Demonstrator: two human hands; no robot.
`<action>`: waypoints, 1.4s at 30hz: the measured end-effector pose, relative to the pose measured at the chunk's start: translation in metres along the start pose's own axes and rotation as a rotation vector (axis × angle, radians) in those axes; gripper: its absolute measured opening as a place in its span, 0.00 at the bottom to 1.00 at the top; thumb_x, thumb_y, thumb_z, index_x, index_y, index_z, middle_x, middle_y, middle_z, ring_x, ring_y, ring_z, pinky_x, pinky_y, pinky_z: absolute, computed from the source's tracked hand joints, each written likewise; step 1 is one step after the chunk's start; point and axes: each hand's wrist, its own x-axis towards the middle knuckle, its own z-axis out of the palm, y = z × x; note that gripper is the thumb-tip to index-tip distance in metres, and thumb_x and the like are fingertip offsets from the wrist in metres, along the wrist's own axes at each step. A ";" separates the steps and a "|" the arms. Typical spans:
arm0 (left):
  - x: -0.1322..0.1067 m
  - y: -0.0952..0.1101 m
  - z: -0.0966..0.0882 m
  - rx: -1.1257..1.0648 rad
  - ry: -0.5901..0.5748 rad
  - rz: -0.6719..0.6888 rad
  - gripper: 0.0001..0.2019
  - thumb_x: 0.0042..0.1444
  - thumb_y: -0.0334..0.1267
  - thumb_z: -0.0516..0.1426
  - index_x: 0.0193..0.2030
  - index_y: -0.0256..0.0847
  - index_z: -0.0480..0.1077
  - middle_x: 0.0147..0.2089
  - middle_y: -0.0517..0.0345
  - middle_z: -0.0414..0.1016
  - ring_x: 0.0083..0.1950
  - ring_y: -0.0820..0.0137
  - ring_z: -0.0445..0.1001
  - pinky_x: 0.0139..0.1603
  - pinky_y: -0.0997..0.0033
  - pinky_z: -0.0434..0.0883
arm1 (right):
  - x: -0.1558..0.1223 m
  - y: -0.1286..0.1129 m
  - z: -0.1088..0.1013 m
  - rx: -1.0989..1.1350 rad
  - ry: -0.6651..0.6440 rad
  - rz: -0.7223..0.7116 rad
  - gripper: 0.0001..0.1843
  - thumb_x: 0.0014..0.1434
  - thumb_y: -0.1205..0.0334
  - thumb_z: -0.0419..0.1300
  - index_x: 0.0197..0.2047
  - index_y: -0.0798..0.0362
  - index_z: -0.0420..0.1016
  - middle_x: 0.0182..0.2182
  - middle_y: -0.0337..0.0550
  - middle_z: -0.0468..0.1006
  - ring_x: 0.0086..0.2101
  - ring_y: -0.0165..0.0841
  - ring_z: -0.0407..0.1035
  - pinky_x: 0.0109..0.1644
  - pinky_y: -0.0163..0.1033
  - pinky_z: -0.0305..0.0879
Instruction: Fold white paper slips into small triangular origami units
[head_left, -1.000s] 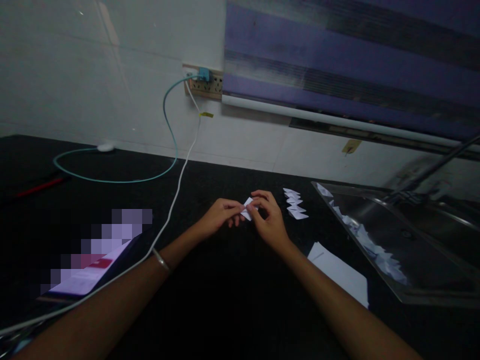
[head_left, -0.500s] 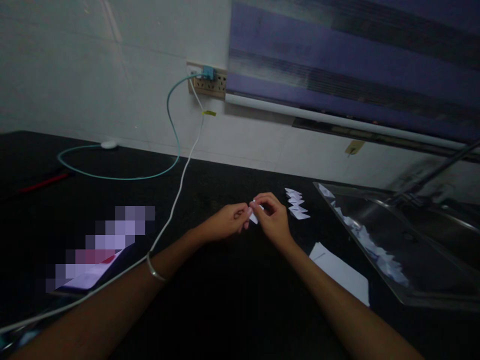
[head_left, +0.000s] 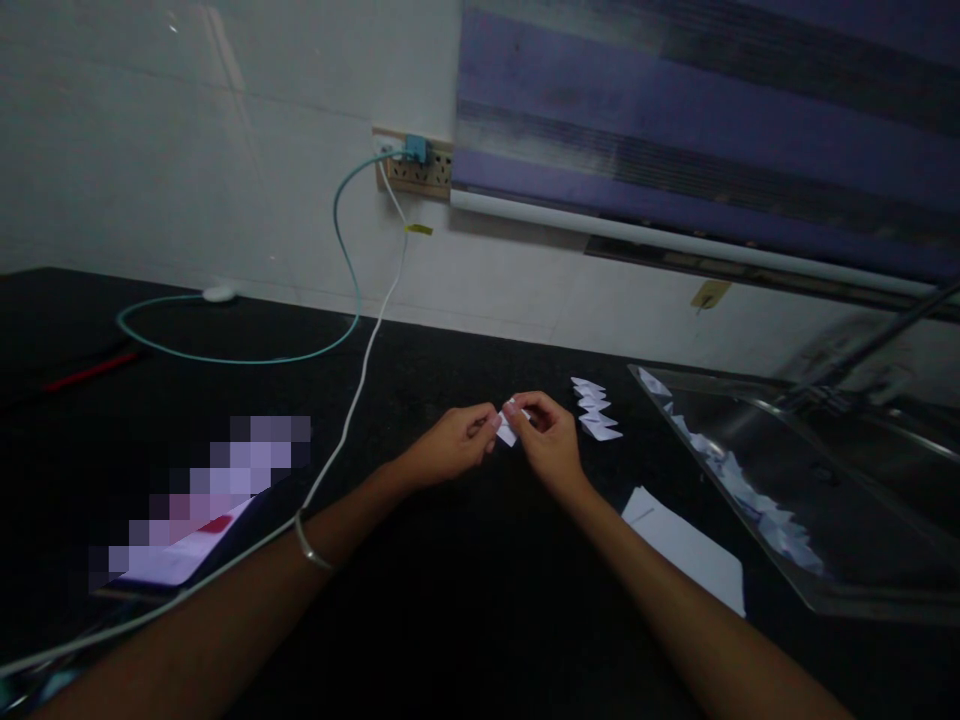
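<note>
A small folded piece of white paper [head_left: 507,432] is held between both hands above the dark countertop [head_left: 450,620]. My left hand [head_left: 459,440] pinches its left side with thumb and fingertips. On its upper right, my right hand [head_left: 549,432] grips it between thumb and curled forefinger. The fingers cover part of the paper, so its full shape is hidden. Just right of my right hand lies a row of pointed folded paper pieces [head_left: 596,415]. A stack of white paper sheets [head_left: 686,550] rests beside my right forearm.
More folded paper pieces line the rim of a metal sink [head_left: 832,480] at right. A lit screen [head_left: 180,560], partly pixelated, lies at left. A white cable [head_left: 352,400] runs past my left forearm; a teal cable [head_left: 247,360] loops behind, both from the wall socket [head_left: 420,170].
The fingers have shifted slightly and more of the folded paper shows between the hands. Both hands keep their hold in nearly the same place.
</note>
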 end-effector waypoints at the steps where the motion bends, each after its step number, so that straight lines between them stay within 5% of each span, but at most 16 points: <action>1: 0.000 0.000 0.000 0.001 -0.001 0.004 0.19 0.67 0.49 0.46 0.31 0.38 0.65 0.25 0.62 0.67 0.25 0.76 0.65 0.27 0.75 0.61 | -0.001 -0.001 0.000 -0.005 0.000 0.022 0.10 0.54 0.55 0.66 0.32 0.53 0.73 0.31 0.40 0.75 0.33 0.33 0.70 0.38 0.37 0.67; 18: 0.000 0.003 0.001 -0.012 0.012 0.022 0.17 0.67 0.45 0.47 0.30 0.38 0.64 0.26 0.61 0.68 0.26 0.75 0.67 0.29 0.75 0.62 | -0.001 -0.006 0.004 0.126 0.008 0.126 0.16 0.49 0.55 0.69 0.36 0.51 0.68 0.24 0.34 0.72 0.25 0.29 0.67 0.30 0.34 0.62; 25: 0.000 0.000 0.001 -0.027 -0.012 -0.013 0.17 0.67 0.46 0.46 0.31 0.39 0.63 0.24 0.61 0.69 0.25 0.75 0.67 0.28 0.75 0.62 | 0.001 -0.004 0.000 0.015 -0.044 0.142 0.15 0.51 0.49 0.67 0.29 0.53 0.75 0.23 0.37 0.73 0.24 0.30 0.66 0.28 0.35 0.61; 42: 0.002 -0.007 0.003 -0.193 -0.076 0.027 0.18 0.66 0.51 0.46 0.33 0.39 0.62 0.26 0.62 0.67 0.26 0.75 0.66 0.29 0.75 0.63 | 0.001 -0.006 -0.004 -0.039 -0.085 0.180 0.23 0.53 0.44 0.64 0.20 0.53 0.66 0.15 0.34 0.66 0.18 0.25 0.58 0.22 0.32 0.49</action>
